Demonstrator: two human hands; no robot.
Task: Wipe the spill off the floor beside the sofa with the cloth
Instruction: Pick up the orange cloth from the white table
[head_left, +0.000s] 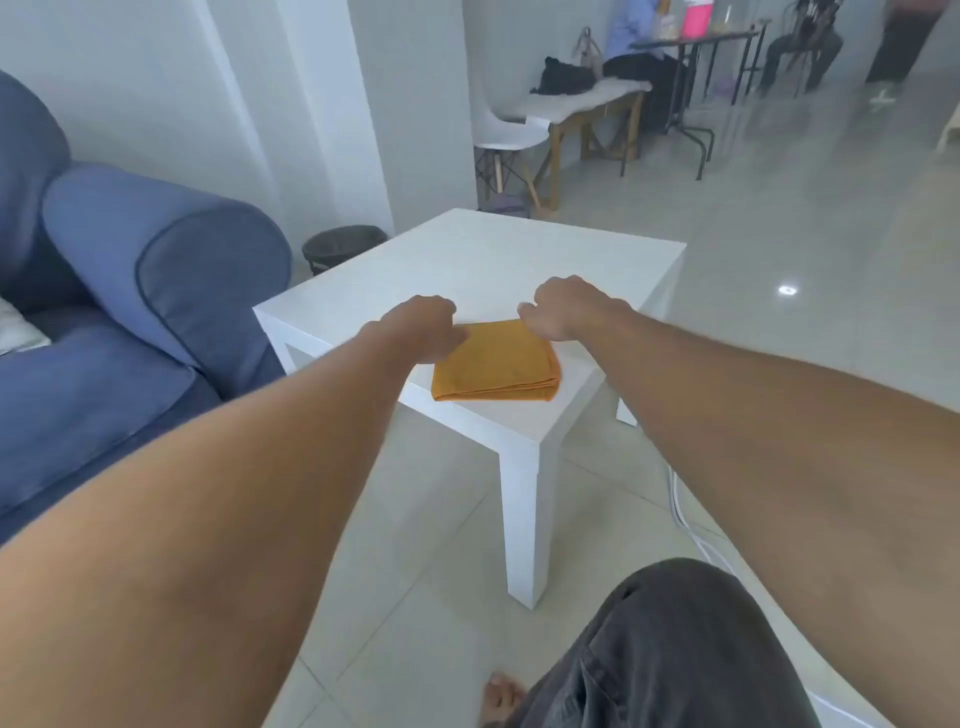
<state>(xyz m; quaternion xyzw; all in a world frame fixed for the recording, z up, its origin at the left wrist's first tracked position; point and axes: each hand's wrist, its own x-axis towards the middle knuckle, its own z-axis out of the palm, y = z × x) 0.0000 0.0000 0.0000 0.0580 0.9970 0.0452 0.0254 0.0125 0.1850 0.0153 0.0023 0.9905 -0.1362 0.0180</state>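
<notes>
Cloth (497, 364), orange and folded, lay on the white side table (519, 260); my left hand (423, 330) and right hand (563, 306) each pinched a far corner; blue sofa (156, 291) stood left, dark bin (343, 247) behind, tiled floor (426, 545) below.

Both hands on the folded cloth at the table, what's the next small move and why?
Probably lift the orange cloth off the white table. It lies folded flat near the table's corner, with the left hand and right hand curled at its far corners. No wiping can start until it is carried down to the floor beside the sofa.
</notes>
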